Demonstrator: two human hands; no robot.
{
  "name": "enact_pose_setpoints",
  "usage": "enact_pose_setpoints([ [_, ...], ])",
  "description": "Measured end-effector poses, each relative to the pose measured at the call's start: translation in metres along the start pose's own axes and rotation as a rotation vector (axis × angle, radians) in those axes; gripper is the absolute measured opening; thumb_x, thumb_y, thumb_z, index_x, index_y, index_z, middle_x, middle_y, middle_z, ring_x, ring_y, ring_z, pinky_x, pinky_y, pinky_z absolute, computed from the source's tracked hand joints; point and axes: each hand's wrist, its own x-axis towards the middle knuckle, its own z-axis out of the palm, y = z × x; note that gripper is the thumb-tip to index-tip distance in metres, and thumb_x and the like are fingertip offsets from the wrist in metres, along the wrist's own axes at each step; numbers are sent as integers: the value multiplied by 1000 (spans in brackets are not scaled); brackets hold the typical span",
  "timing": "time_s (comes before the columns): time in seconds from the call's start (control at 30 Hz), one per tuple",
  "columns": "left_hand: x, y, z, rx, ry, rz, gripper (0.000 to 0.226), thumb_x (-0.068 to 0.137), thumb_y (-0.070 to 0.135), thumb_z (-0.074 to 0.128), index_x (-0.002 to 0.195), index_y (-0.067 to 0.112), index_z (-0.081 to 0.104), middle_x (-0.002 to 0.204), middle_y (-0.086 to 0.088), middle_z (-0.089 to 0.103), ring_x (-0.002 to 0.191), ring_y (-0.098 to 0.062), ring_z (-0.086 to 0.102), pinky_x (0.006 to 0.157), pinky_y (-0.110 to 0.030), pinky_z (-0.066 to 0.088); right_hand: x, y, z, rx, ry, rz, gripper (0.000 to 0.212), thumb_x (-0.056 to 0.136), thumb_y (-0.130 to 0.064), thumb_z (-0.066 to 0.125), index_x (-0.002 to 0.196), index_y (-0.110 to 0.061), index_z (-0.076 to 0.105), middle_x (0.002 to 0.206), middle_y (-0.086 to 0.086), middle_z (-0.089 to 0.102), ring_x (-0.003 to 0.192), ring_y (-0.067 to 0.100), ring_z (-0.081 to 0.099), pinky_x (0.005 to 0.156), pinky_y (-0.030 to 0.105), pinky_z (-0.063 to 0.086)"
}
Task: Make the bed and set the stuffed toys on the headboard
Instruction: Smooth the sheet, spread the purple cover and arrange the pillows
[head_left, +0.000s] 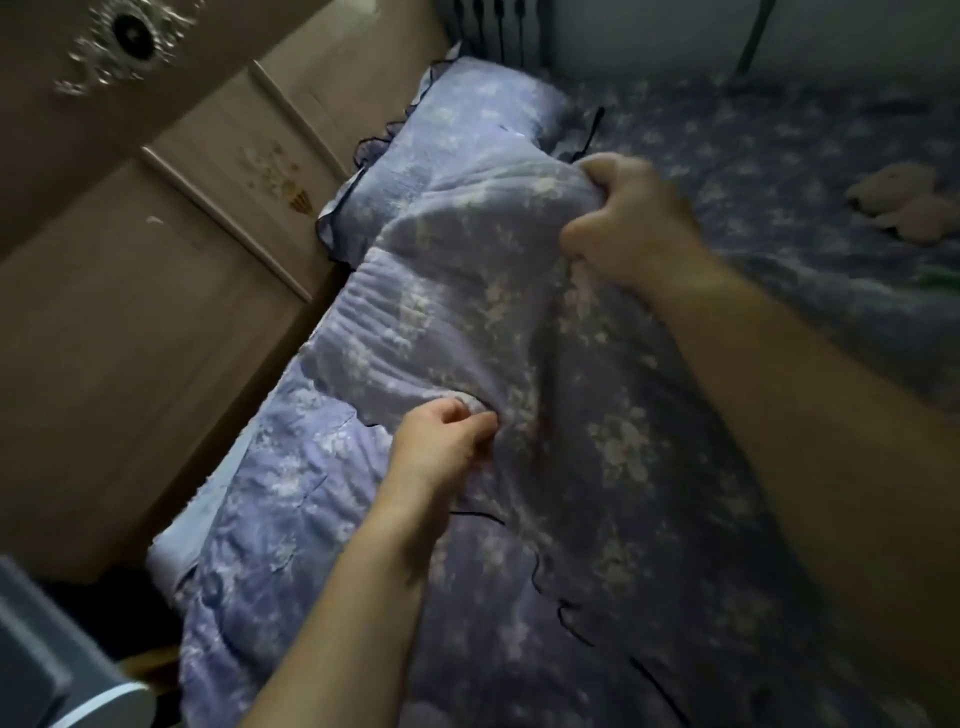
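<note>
Here, head view: a dim bedroom seen from above, looking down across the bed (779, 156).
Quilt: a lilac quilt (467, 322) with a pale flower print and dark piping lies bunched over the near half of the bed, its upper edge lifted into a ridge.
Right hand: the right hand (623, 223) is curled into a fist around the raised top edge of the quilt, knuckles up, gripping the cloth.
Left hand: the left hand (447, 441) pinches a small fold of the quilt lower down, thumb and fingers closed on the fabric.
Pillow: a ruffled pillow (467, 130) in the same flower print lies against the headboard, just beyond the quilt's ridge.
Headboard: a light wooden headboard (182, 260) runs up the left side, with moulded panels and a small gold floral motif.
Stuffed toy: a pale, blurred stuffed toy (904, 202) lies on the sheet at the far right, well apart from both hands and from the headboard.
Ornament: a silvery round ornament (130, 36) with a dark centre sits on the wood at top left.
Writing: no readable brand, label or lettering shows; the picture is too soft for fine detail.
</note>
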Motion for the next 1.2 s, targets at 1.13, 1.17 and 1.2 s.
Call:
enact_pose_setpoints([
  [1.13,223,-212,-74,1148,-104,57,63,88,63,18,143,37,30,155,-3,17,144,-20,13,114,-51,7,-1,116,348,-801,-664,14,65,88,-55,8,124,-25,53,132,8,51,124,29,44,100,43,29],
  [1.17,227,-196,-79,1069,-2,113,67,82,63,15,139,36,40,151,-3,28,140,-20,22,112,-49,12,19,103,343,-769,-584,15,53,95,-52,20,118,-23,58,128,8,55,120,29,49,97,41,32],
  [1.2,234,-182,-82,970,125,178,67,80,59,18,134,33,48,146,-5,36,137,-22,29,110,-48,14,40,90,340,-735,-483,-13,47,97,-49,27,118,-22,58,127,8,56,120,28,50,96,40,32],
])
